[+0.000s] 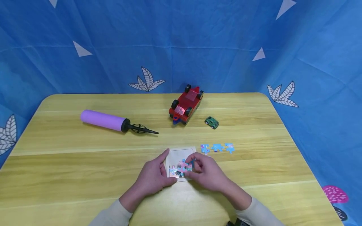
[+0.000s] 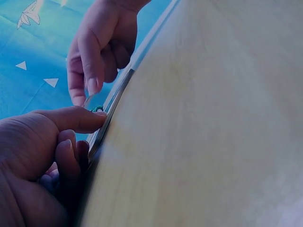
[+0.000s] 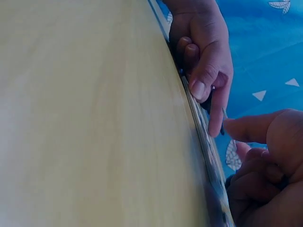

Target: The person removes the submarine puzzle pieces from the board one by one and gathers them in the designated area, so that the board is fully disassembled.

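A small square puzzle board (image 1: pixel 179 153) with a pale base lies on the table, several pieces along its lower part. My left hand (image 1: pixel 152 177) grips the board at its left side, index finger at the upper left corner and thumb on the lower edge. Over the board, my right hand (image 1: pixel 209 172) pinches a pink and blue puzzle piece (image 1: pixel 183 166) between thumb and index finger. That piece overlaps the lower pieces in the head view. In the right wrist view the piece shows only as a thin edge at the right fingertips (image 3: pixel 232 126).
Three loose blue puzzle pieces (image 1: pixel 217 147) lie in a row right of the board. Behind them are a small green toy car (image 1: pixel 211 122) and an overturned red toy vehicle (image 1: pixel 186 105). A purple hand pump (image 1: pixel 103 120) with a black nozzle lies at the left.
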Motion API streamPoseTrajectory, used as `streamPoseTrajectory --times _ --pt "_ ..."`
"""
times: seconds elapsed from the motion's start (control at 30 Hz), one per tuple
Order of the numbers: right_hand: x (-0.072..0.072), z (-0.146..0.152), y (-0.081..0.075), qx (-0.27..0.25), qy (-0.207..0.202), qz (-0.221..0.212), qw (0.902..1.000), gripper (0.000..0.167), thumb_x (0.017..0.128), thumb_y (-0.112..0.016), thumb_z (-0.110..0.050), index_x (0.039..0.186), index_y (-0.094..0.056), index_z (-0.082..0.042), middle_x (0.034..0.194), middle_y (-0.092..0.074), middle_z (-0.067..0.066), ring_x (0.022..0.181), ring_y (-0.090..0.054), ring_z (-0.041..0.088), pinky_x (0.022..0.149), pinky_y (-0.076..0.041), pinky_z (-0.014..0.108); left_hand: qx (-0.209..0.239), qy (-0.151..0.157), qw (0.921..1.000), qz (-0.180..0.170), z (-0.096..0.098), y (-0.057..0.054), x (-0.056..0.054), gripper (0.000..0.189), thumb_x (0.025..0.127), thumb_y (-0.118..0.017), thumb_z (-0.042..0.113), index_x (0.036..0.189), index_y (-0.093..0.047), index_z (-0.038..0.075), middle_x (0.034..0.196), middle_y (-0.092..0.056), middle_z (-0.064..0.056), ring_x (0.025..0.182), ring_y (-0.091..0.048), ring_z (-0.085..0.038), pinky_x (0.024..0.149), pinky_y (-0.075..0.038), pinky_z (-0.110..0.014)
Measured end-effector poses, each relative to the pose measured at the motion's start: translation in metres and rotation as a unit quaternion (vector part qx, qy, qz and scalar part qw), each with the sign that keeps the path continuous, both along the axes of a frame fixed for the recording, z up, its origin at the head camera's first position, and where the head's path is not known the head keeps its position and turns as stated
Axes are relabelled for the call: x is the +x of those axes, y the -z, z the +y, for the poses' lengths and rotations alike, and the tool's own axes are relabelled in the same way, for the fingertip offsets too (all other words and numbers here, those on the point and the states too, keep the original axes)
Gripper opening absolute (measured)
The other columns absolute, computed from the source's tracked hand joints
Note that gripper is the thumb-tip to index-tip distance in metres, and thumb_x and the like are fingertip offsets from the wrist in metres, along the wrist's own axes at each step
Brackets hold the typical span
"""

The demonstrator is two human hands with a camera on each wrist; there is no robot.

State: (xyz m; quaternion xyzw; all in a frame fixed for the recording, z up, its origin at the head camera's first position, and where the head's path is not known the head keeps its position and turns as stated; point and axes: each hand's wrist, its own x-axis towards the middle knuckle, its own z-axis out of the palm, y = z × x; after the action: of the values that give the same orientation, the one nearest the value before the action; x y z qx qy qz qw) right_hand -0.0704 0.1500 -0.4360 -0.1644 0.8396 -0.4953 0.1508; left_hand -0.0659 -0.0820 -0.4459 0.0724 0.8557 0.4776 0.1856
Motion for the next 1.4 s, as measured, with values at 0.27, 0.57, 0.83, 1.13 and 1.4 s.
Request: streamPoseTrajectory --times 0.27,0.57,0.83,1.13,1.4 --pt "0.005 0.024 0.000 -0.020 0.003 0.027 0.9994 0.027 0.088 -0.079 -0.016 0.109 -0.062 -0.019 0.064 -0.032 -0.007 0.057 -0.033 0.007 0.062 -0.039 0.027 -0.003 -0.004 1.0000 -0.003 0.000 0.000 0.001 0.105 0.071 -0.091 0.023 0.157 -0.032 0.008 0.064 -0.056 0.001 0.053 -0.051 -0.015 0.050 -0.043 -0.032" --pt "0.006 0.053 0.002 -0.039 0.019 0.033 0.9985 0.025 0.088 -0.078 -0.014 0.108 -0.063 -0.017 0.063 -0.031 -0.002 0.057 -0.032 0.006 0.066 -0.040 0.028 -0.007 -0.010 0.9998 -0.017 0.000 -0.001 0.001 0.106 0.071 -0.092 0.023 0.158 -0.031 0.010 0.066 -0.056 -0.001 0.055 -0.051 -0.016 0.051 -0.042 -0.032" --pt "0.005 0.078 0.005 -0.025 0.051 0.035 0.9978 0.026 0.089 -0.077 -0.011 0.109 -0.062 -0.016 0.063 -0.029 -0.004 0.056 -0.031 0.007 0.060 -0.036 0.027 -0.008 -0.012 0.9998 -0.013 0.001 -0.001 0.000 0.106 0.071 -0.092 0.022 0.157 -0.031 0.010 0.066 -0.056 -0.001 0.054 -0.051 -0.016 0.050 -0.041 -0.031" --pt "0.000 0.098 0.009 -0.010 0.057 0.051 0.9970 0.025 0.089 -0.077 -0.012 0.108 -0.062 -0.018 0.062 -0.029 -0.003 0.055 -0.031 0.007 0.057 -0.035 0.028 -0.008 -0.010 0.9999 -0.009 0.001 -0.001 0.000 0.106 0.071 -0.092 0.022 0.157 -0.031 0.009 0.066 -0.056 -0.001 0.055 -0.051 -0.016 0.050 -0.042 -0.031" --pt "-0.005 0.106 0.007 0.018 0.057 0.048 0.9971 0.024 0.090 -0.076 -0.012 0.109 -0.063 -0.017 0.063 -0.030 -0.007 0.054 -0.031 0.006 0.067 -0.039 0.029 -0.006 -0.010 0.9999 -0.012 0.001 -0.002 0.000 0.106 0.071 -0.092 0.022 0.157 -0.032 0.010 0.066 -0.056 -0.001 0.055 -0.051 -0.016 0.050 -0.042 -0.031"
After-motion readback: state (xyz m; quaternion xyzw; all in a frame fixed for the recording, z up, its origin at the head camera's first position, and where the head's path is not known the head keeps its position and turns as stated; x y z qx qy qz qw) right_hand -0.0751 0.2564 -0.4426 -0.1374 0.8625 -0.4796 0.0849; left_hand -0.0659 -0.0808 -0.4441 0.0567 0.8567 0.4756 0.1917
